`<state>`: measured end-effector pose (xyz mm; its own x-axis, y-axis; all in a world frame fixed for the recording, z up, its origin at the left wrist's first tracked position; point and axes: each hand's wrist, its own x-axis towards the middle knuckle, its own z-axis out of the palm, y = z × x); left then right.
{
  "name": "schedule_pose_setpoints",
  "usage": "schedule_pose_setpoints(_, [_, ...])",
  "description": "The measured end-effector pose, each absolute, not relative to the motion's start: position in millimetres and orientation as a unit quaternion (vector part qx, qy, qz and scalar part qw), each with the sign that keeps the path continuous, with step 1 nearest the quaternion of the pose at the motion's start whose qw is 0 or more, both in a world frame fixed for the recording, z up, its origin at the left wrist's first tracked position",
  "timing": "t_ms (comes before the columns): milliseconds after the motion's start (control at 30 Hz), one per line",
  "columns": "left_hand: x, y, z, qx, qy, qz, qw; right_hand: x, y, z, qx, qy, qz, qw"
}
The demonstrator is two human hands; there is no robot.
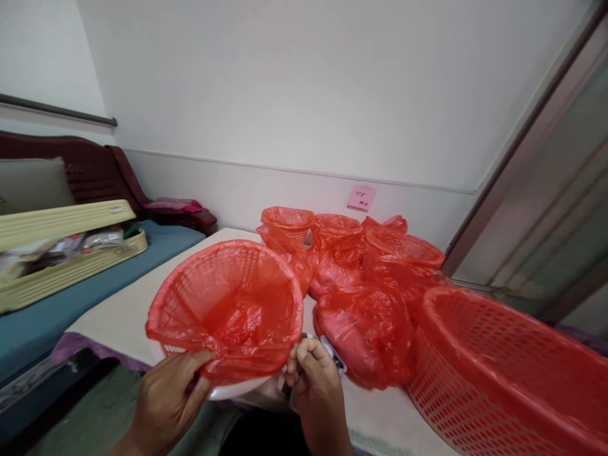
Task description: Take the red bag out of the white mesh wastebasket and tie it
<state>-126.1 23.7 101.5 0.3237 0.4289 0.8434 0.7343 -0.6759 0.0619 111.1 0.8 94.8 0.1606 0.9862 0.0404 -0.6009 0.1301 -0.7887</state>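
Observation:
In front of me a round, light-coloured plastic basket [235,389] is lined with a thin red plastic bag [237,316]. The bag is folded outward over most of the rim, while a stretch of pale rim shows below it at the near side. My left hand [171,396] is closed on the bag's edge at the near left, thumb and fingers pinching the film. At the near right my right hand [316,383] is closed, its fingertips pinched against the bag's edge by the rim. A small dark and white object beside the right hand is partly hidden.
Several red-bagged baskets [337,237] stand along the wall. A bulging red bag [365,335] lies right of my hands, and a large red basket [475,354] fills the right side. Left are a bed [175,244] and an open yellow case [80,266]. A pink note [361,197] is on the wall.

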Motion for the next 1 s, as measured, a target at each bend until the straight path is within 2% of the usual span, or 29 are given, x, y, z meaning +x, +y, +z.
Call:
schedule_pose_setpoints(167, [-127.1, 22.9, 98.9, -0.798, -0.375, -0.447, 0.152, 107.2, 2.5, 72.4, -0.373, -0.259, 0.583, 0.674])
schedule_pose_setpoints(467, [-128.8, 19.1, 95.8, -0.803, -0.369, -0.441, 0.156, 101.3, -1.7, 78.2, -0.262, -0.178, 0.675, 0.667])
schedule_pose_setpoints(633, [-130.4, 20.7, 96.6, -0.799, -0.367, -0.447, 0.164, 100.9, 2.7, 71.5, -0.253, -0.124, 0.683, 0.674])
schedule_pose_setpoints(1000, [-127.3, 19.7, 100.6, -0.795, -0.372, -0.448, 0.168, 105.8, 3.1, 72.9, -0.292, -0.150, 0.651, 0.684])
